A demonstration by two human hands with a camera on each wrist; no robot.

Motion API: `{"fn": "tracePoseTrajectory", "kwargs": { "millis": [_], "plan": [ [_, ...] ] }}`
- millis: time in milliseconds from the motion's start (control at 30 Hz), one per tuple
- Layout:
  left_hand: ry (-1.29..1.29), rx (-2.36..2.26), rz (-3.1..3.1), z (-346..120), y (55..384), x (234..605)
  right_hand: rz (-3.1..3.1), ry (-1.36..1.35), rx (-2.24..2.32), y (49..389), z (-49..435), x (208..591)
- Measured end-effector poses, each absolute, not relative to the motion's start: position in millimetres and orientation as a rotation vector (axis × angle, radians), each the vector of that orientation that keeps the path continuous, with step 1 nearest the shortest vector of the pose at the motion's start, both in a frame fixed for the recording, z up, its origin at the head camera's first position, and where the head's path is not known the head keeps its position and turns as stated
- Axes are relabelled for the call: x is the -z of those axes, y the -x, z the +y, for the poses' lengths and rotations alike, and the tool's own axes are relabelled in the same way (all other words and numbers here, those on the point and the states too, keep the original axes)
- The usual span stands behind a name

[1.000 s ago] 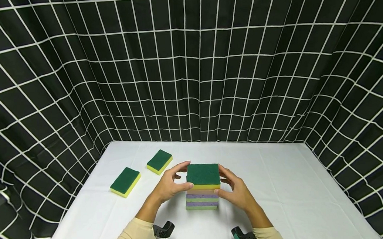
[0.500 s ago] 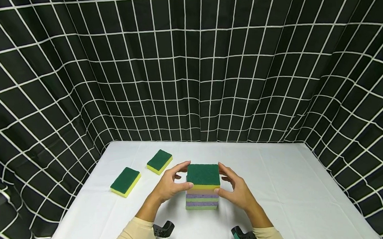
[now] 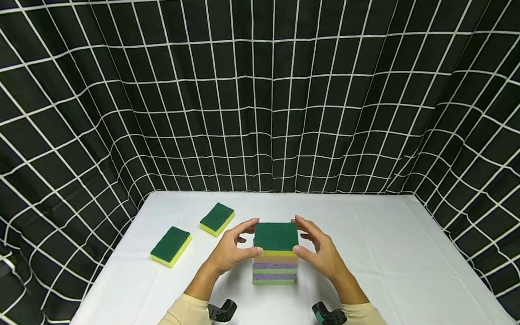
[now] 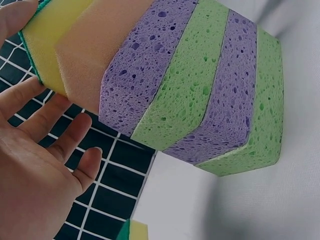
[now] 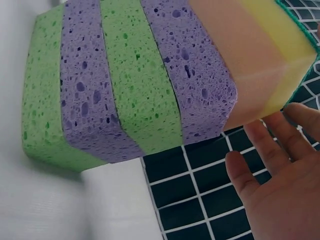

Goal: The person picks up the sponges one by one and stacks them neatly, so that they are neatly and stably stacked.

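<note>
A stack of sponges point(image 3: 274, 271) stands on the white table, with layers of green, purple and orange. On top lies a scouring sponge point(image 3: 276, 237), dark green above and yellow below. My left hand point(image 3: 231, 250) holds its left end, thumb at the front corner and index finger at the back corner. At the right end my right hand point(image 3: 319, 249) holds it the same way, thumb tip at the front corner. In the left wrist view the lower fingers point(image 4: 75, 135) spread beside the orange sponge point(image 4: 95, 55). The right wrist view shows the purple sponge point(image 5: 195, 75) below the orange one.
Two more green-and-yellow scouring sponges lie on the table point(image 3: 384, 254) to the left: a nearer sponge point(image 3: 172, 246) and a farther sponge point(image 3: 217, 219). Black cloth with a white grid point(image 3: 263, 81) surrounds the table at the back and sides.
My right hand has shifted slightly upward: its thumb has gone from the orange layer to the yellow edge of the top sponge. The left hand has stayed in place.
</note>
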State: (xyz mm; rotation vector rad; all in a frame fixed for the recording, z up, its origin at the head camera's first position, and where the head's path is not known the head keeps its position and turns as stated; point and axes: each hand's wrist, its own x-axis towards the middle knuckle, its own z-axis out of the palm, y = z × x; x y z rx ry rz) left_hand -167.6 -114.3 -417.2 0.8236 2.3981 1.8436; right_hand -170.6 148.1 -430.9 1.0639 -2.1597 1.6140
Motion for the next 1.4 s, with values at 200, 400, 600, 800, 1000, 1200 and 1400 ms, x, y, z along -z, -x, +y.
{"fn": "tracePoseTrajectory", "kwargs": {
  "millis": [200, 400, 600, 800, 1000, 1200, 1400],
  "plan": [
    [-0.827, -1.856, 2.386, -113.7, 167.5, 417.1, -2.195, -1.033, -1.625, 169.0, 146.3, 426.4],
    [-0.824, -1.864, 2.396, -113.2, 169.1, 420.3, -2.210, -1.025, -1.613, 169.7, 146.2, 425.4],
    [-0.819, -1.860, 2.442, -115.1, 184.8, 449.8, -2.215, -1.028, -1.597, 169.9, 147.0, 426.5],
    [-0.824, -1.924, 2.437, -119.7, 185.8, 454.2, -2.205, -1.034, -1.604, 175.8, 149.6, 435.6],
    [-0.857, -2.065, 2.470, -127.0, 181.4, 446.6, -2.202, -1.024, -1.617, 189.8, 155.2, 458.6],
    [-0.862, -2.242, 2.557, -138.2, 168.5, 424.4, -2.169, -1.045, -1.627, 192.4, 156.1, 461.4],
    [-0.882, -2.410, 2.653, -153.1, 151.1, 400.1, -2.146, -1.064, -1.625, 192.4, 155.3, 461.8]
  ]
}}
